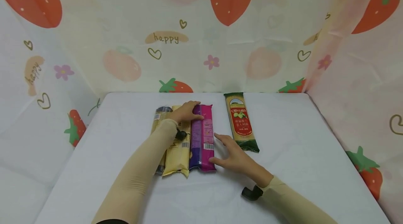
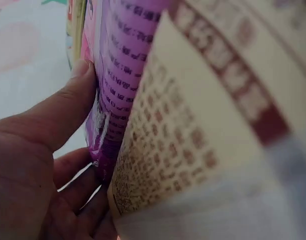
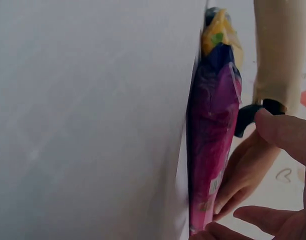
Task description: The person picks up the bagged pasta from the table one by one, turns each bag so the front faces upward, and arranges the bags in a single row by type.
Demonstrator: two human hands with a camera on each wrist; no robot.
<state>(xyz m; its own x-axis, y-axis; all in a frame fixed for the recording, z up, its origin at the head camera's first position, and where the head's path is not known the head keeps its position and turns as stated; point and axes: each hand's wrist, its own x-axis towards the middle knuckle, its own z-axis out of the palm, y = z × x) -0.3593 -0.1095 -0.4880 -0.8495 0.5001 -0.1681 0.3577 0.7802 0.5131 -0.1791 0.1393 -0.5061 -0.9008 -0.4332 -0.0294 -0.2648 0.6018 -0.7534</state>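
Observation:
Three long packs lie side by side on the table. The purple-and-pink pack [image 1: 207, 129] is on the right, a pale yellow pack [image 1: 177, 157] in the middle, and a dark-ended golden pack [image 1: 156, 123] partly hidden by the left arm. My left hand [image 1: 185, 112] reaches across their far ends, its thumb on the purple pack, as the left wrist view [image 2: 68, 115] also shows the thumb. My right hand [image 1: 234, 157] has thumb and fingers spread, fingertips right at the pink pack's right edge. To the right lies an Olivoila spaghetti pack [image 1: 241, 122], untouched by either hand.
A white cloth covers the table [image 1: 292, 168]. Fabric walls [image 1: 270, 14] printed with strawberries and hearts stand behind and at both sides. Black camera mounts [image 1: 252, 193] sit on both wrists.

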